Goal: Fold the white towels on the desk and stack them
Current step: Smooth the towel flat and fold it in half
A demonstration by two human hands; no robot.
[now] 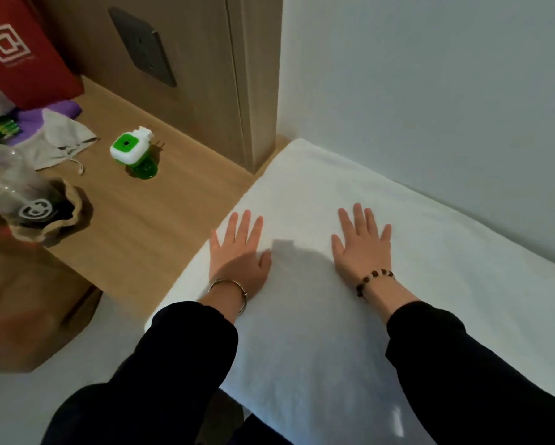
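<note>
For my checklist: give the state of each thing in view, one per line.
white towel: spread flat on the desk, under both hands.
left hand: open, palm flat on the towel.
right hand: open, palm flat on the towel.
green plug-in device: unplugged, lying on the desk.
wall socket: nothing plugged in.
grey pouch: crumpled, drawstring loose.

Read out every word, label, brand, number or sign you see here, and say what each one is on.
No text reads clearly.
Red bag: white square logo, small print beneath too blurred to read.
Dark pouch: white round logo, no legible letters.
Green packet: markings too small to read.
Green-and-white plug-in device, white towel: none.
</note>
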